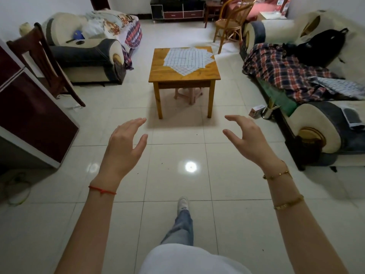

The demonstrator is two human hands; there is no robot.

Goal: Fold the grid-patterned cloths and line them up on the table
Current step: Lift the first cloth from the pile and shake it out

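Several white cloths with a dark grid pattern (pixel 187 58) lie spread flat in an overlapping pile on a small wooden table (pixel 158 73) in the middle of the room, well ahead of me. Another grid-patterned cloth (pixel 341 87) lies crumpled on the sofa at the right. My left hand (pixel 124 143) and my right hand (pixel 246 137) are raised in front of me over the tiled floor, short of the table. Both have relaxed, slightly curved fingers and hold nothing.
An armchair (pixel 87 56) stands left of the table, a long sofa with a plaid blanket (pixel 280 72) and a black backpack (pixel 320 46) right. A dark cabinet (pixel 29 119) and wooden chair (pixel 45 62) flank the left. A pink stool (pixel 187 93) sits under the table.
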